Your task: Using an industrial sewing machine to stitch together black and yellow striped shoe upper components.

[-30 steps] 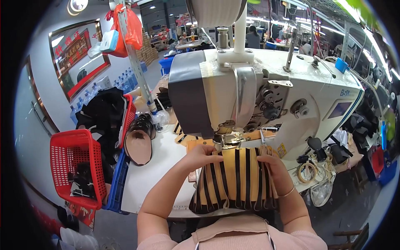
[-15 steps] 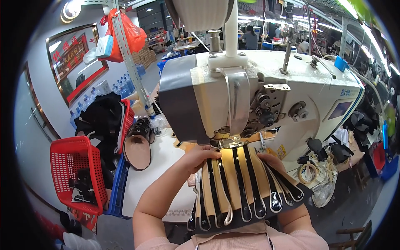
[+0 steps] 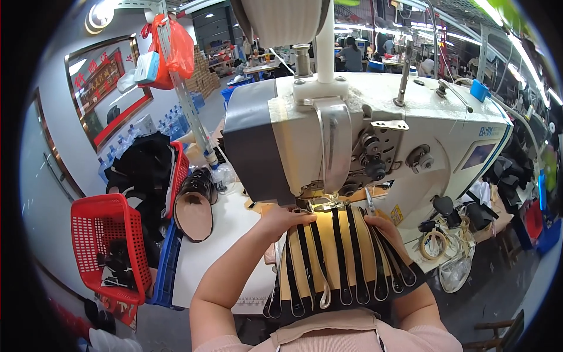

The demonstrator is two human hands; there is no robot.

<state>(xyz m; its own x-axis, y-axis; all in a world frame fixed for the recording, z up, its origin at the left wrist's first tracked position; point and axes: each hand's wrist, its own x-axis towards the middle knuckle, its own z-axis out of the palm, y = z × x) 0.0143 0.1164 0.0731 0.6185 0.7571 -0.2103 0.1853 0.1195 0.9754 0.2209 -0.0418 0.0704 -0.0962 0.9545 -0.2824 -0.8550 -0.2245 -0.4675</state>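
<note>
A tan panel (image 3: 328,236) lies under the presser foot (image 3: 327,203) of a large white sewing machine (image 3: 451,97). Glossy black strips (image 3: 342,276) with pale edges run down it and end in rounded tips and loops along a dark lower border. My left hand (image 3: 284,222) pinches the panel's far left corner beside the foot, thumb on top. On the right, my right hand (image 3: 382,227) grips the far right edge, its fingers partly hidden by the panel and strips. The panel's near end hangs down in front of my body. Lamp light falls on the stitching area.
Left on the white table (image 3: 202,264) stands a black shoe (image 3: 194,214) with a pale insole. Farther left are a red basket (image 3: 111,249) and a blue crate (image 3: 166,273). Scissors (image 3: 370,200) lie behind my right hand; a tape roll (image 3: 434,245) sits right.
The panel's far edge has shifted slightly right under the foot, and my left hand has moved with it. Its hanging end has swung a little, its right corner drawing inward.
</note>
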